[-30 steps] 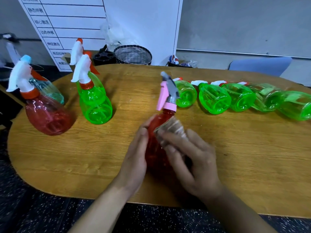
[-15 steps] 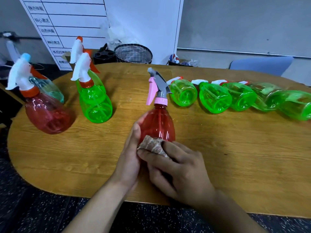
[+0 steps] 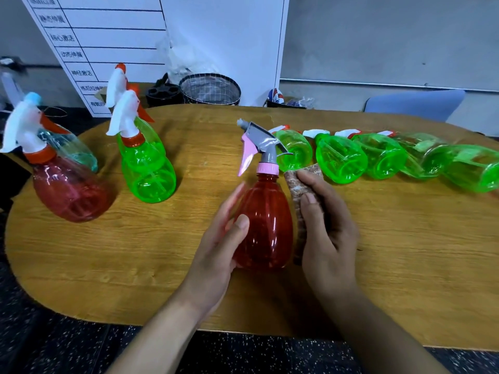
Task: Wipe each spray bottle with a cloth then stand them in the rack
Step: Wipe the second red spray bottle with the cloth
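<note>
A person's left hand (image 3: 216, 247) cups the left side of a red spray bottle (image 3: 266, 225) near the middle of the wooden table (image 3: 135, 252), its grip closed around the body with the thumb laid across the front; whether the bottle's base touches the wood cannot be told. The bottle is held upright, slightly tilted, its grey head with pink trigger (image 3: 256, 147) pointing left. The right hand (image 3: 328, 225) pinches a folded brown speckled cloth (image 3: 297, 193), thumb on the near face and fingers behind, and holds it against the bottle's right flank. At the left end of the table stand other bottles with white spray heads: a pinkish-red bottle (image 3: 68, 193) with a pale blue-tinted bottle (image 3: 73, 149) just behind it, and a green bottle (image 3: 148, 171) with a second green bottle (image 3: 140, 130) close behind that. To the right, a row of green bottles (image 3: 378, 157) lies on its sides across the far half of the table, bases toward the camera, one beside the next. Beyond the table's far edge sit a round mesh basket (image 3: 210, 89) and a black holder (image 3: 162, 93), backed by a white board with ruled lines and printed characters (image 3: 89, 36). A blue chair back (image 3: 413, 103) shows at the right.
</note>
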A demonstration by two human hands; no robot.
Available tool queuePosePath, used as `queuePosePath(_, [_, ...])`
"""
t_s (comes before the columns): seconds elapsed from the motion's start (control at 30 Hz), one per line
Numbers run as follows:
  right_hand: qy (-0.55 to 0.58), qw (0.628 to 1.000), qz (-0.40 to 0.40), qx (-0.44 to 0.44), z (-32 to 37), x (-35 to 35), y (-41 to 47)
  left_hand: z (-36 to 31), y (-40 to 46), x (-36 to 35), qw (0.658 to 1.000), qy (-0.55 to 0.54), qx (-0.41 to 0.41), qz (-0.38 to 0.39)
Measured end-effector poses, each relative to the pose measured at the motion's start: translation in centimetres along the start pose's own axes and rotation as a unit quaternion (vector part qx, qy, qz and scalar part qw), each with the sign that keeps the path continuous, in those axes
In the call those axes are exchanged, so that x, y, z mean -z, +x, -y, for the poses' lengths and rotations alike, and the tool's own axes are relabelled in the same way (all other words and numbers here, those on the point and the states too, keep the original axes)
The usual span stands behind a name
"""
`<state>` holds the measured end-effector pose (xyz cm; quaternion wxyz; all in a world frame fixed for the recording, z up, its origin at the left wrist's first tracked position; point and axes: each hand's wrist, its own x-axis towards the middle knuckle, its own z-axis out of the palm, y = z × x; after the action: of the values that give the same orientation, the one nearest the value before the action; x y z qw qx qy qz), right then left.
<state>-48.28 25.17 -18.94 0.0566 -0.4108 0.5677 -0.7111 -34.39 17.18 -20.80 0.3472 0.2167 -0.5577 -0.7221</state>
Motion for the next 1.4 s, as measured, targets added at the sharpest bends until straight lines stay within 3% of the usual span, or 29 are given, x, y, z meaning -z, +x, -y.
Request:
queuePosePath(0.23, [-0.157,0.974,0.143,0.076,-0.1,0.8,-0.7,1.4,0.3,0.8,0.998,0.067,-0.011,-0.002])
queuePosePath(0.43, [-0.21,0.905,0.266,0.256,0.1,0.8,-2.8,0.7,0.5,0.8,0.999,0.012,-0.013,-0.039])
queuePosePath(0.53, [-0.182,0.932,0.222,0.222,0.3,0.9,-2.4,0.4,0.3,0.5,0.999,0.008,-0.005,-0.04])
queuePosePath(0.63, [-0.142,0.972,0.124,0.142,0.5,1.0,-0.9,0.4,0.3,0.2,0.999,-0.003,0.008,-0.036])
queuePosePath(0.77, [-0.105,0.991,0.063,0.061,0.0,0.2,0.0,0.5,0.0,0.2,1.0,0.023,0.009,-0.014])
queuePosePath(0.97, [-0.144,0.985,0.075,0.064,-1.0,0.3,-0.1,0.5,-0.2,0.1,0.991,0.124,-0.039,0.02])
queuePosePath(1.13, [-0.187,0.975,0.037,0.114,0.0,1.1,1.6,0.9,-0.5,-0.3,0.979,0.188,-0.065,0.043])
queuePosePath(1.3, [-0.256,0.962,0.027,0.091,0.0,2.0,3.4,0.8,-0.5,-0.3,0.977,0.2,-0.062,0.05])
queuePosePath(1.4, [-0.302,0.946,0.062,0.103,0.4,2.0,3.2,0.8,-0.4,-0.4,0.978,0.193,-0.064,0.045])
